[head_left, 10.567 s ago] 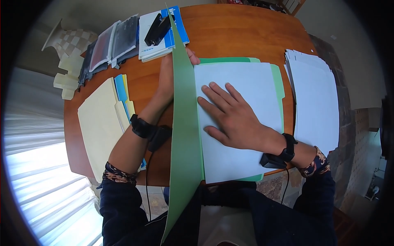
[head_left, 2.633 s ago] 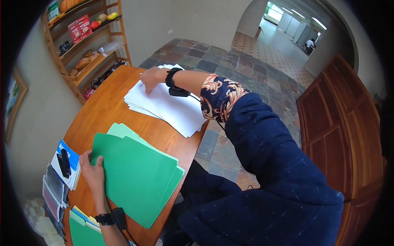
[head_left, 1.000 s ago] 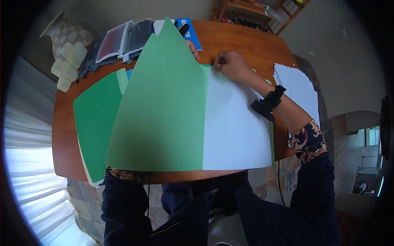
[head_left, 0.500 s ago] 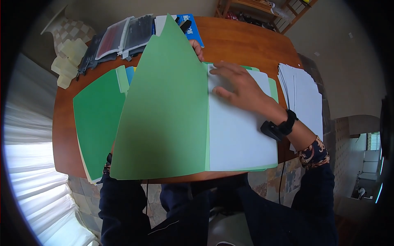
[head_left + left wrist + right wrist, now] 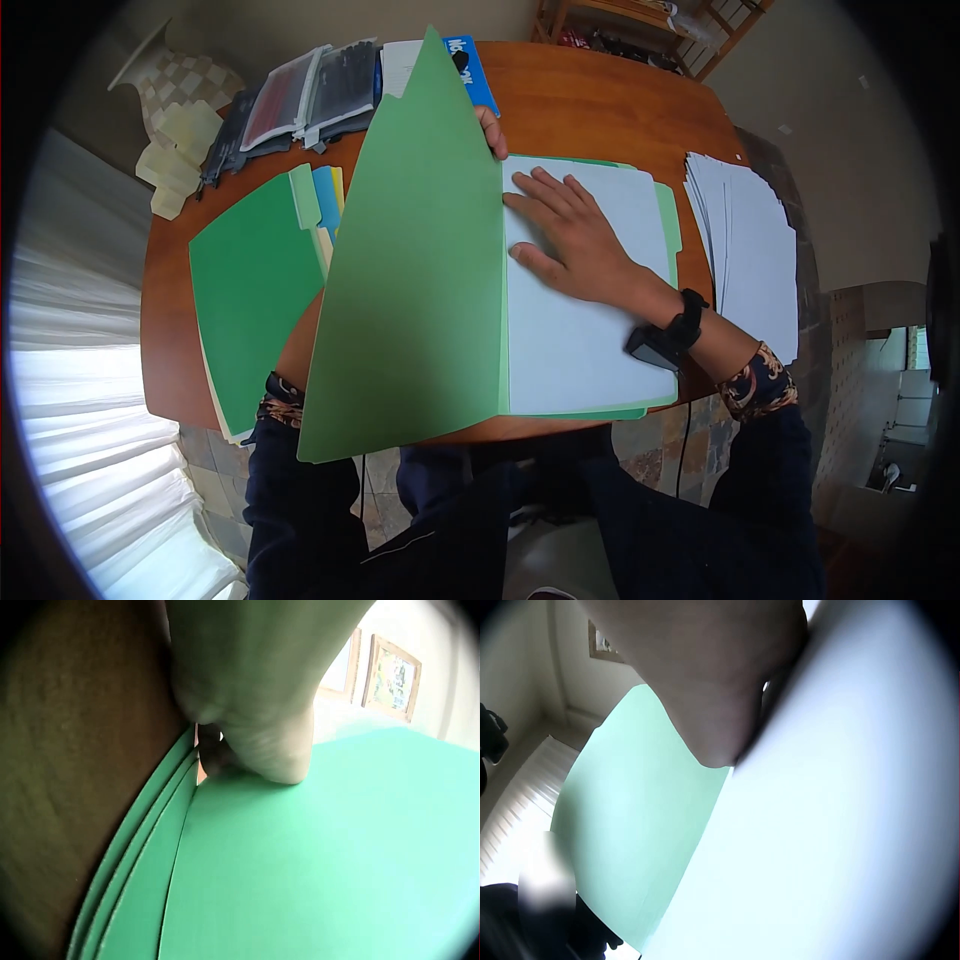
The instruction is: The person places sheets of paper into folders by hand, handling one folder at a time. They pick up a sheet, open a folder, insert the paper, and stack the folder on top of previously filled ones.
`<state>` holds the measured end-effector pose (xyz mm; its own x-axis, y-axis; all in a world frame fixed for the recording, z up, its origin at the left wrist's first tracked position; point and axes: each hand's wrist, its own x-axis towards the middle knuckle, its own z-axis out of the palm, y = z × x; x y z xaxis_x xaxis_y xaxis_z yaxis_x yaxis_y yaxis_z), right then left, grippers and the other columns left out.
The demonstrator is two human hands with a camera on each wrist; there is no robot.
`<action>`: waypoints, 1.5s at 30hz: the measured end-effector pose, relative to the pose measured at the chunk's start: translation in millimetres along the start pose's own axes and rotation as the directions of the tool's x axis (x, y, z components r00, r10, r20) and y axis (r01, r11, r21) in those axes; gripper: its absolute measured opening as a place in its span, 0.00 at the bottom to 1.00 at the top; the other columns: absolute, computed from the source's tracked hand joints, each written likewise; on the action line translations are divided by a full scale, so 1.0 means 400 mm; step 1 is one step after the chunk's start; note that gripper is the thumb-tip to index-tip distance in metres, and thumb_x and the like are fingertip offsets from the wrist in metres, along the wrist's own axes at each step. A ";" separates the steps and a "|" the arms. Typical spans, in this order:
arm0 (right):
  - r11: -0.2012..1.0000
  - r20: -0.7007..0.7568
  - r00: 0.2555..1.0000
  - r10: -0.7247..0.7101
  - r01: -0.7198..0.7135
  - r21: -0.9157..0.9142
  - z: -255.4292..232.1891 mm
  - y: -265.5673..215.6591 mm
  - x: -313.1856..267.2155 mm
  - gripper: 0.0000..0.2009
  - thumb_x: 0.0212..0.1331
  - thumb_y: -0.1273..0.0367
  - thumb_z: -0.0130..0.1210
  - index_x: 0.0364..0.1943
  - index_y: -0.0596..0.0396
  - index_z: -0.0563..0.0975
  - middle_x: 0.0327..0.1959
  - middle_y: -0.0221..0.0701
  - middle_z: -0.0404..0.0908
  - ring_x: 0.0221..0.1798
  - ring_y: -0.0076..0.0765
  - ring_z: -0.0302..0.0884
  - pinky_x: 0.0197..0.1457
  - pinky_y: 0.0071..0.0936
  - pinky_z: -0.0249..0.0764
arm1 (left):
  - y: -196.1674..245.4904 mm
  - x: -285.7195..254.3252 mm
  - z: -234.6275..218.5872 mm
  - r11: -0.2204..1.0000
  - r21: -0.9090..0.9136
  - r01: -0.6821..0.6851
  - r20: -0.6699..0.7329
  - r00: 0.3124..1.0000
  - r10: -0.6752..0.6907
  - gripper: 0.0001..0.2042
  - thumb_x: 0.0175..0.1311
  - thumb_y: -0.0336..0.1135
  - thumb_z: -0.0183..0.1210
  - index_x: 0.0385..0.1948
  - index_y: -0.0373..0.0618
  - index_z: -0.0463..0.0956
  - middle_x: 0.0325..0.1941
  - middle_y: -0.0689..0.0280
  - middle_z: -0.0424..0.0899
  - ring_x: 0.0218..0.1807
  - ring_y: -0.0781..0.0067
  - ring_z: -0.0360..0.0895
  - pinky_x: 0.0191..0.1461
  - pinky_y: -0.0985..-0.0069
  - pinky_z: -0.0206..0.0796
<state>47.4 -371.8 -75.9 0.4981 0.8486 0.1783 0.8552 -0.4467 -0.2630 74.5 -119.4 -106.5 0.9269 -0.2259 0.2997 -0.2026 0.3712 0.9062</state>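
A green file folder (image 5: 410, 290) stands with its cover raised, and a white sheet of paper (image 5: 590, 350) lies inside against the fold. My right hand (image 5: 575, 240) rests flat on the upper part of the sheet, fingers spread and tips near the fold. In the right wrist view that hand (image 5: 720, 682) lies right at the sheet's edge. Behind the cover, my left hand (image 5: 490, 132) holds its far edge near the fold; its palm is hidden in the head view. The left wrist view shows the left hand (image 5: 262, 742) against the cover's outside, with several green folder layers below.
To the left lies a stack of folders topped by a dark green one (image 5: 245, 290). A pile of loose white paper (image 5: 750, 260) lies to the right. Zip pouches (image 5: 335, 85) and a blue-and-white notebook (image 5: 480, 85) sit at the back.
Earlier, the right hand reached to the paper pile, and a green folder joined the left stack. Over the last second, the right hand uncurled from the sheet's top corner and flattened on it.
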 end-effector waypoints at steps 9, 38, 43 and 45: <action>0.995 -0.034 0.999 -0.034 0.037 0.090 -0.009 0.009 0.018 0.28 0.64 0.54 0.53 0.64 0.56 0.71 0.71 0.47 0.64 0.78 0.49 0.52 0.81 0.49 0.43 | -0.024 0.027 0.016 0.980 0.198 -0.015 -0.063 0.998 0.028 0.12 0.70 0.39 0.55 0.28 0.42 0.73 0.28 0.64 0.77 0.36 0.75 0.77 0.40 0.79 0.70; 0.997 -0.076 0.997 -0.008 0.014 0.074 0.009 0.000 0.002 0.34 0.60 0.51 0.58 0.64 0.63 0.70 0.69 0.50 0.65 0.77 0.51 0.53 0.80 0.50 0.43 | 0.000 -0.007 0.017 0.988 0.055 0.147 -0.158 0.978 -0.136 0.14 0.65 0.43 0.63 0.34 0.41 0.75 0.33 0.64 0.78 0.45 0.71 0.80 0.52 0.77 0.72; 0.997 -0.071 0.997 -0.006 0.011 0.071 0.010 -0.005 0.001 0.34 0.61 0.52 0.58 0.65 0.63 0.69 0.70 0.51 0.64 0.78 0.51 0.52 0.80 0.50 0.43 | 0.008 -0.002 0.000 0.990 0.004 0.144 -0.063 0.988 -0.144 0.16 0.66 0.46 0.62 0.35 0.41 0.75 0.33 0.64 0.79 0.45 0.71 0.80 0.55 0.76 0.71; 0.997 -0.068 0.998 -0.008 0.013 0.072 0.011 -0.005 0.001 0.34 0.61 0.52 0.58 0.65 0.63 0.69 0.70 0.51 0.64 0.78 0.51 0.52 0.80 0.50 0.42 | 0.004 -0.008 0.002 0.990 0.017 0.138 -0.097 0.986 -0.135 0.17 0.65 0.47 0.63 0.36 0.41 0.75 0.35 0.63 0.79 0.47 0.70 0.80 0.53 0.77 0.72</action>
<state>45.2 -369.2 -79.2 0.5000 0.8307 0.2449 0.8490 -0.4144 -0.3279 71.1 -118.8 -105.8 0.9721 -0.1853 0.1439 -0.0785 0.3213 0.9437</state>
